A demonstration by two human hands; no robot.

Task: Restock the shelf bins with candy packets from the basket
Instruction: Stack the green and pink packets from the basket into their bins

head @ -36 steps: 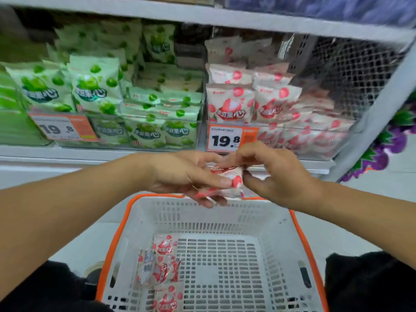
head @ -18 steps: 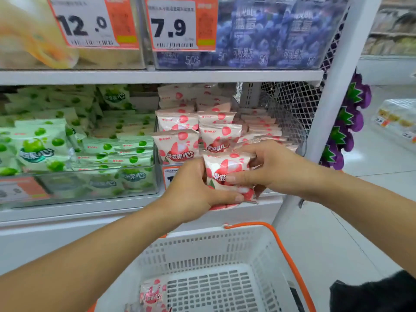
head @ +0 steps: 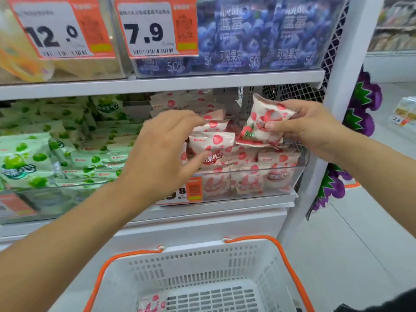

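My right hand (head: 308,127) grips a pink-and-white strawberry candy packet (head: 265,122) above the right part of the clear strawberry bin (head: 281,179). My left hand (head: 164,156) reaches into the same bin, and its fingers pinch an upright strawberry packet (head: 213,149) at the front of the stack. The bin holds several more such packets. Below, the white basket with an orange rim (head: 193,266) has one strawberry packet (head: 152,304) showing at its bottom edge.
A bin of green candy packets (head: 33,158) stands to the left of the strawberry bin. Above is a shelf with blue pouches (head: 258,34) and price tags (head: 155,28). A white upright post (head: 342,64) and mesh panel bound the right side.
Both hands held one stack of packets together in front of the bin; now they have split, the right hand lifting a packet to the right, the left pinching one in the bin.
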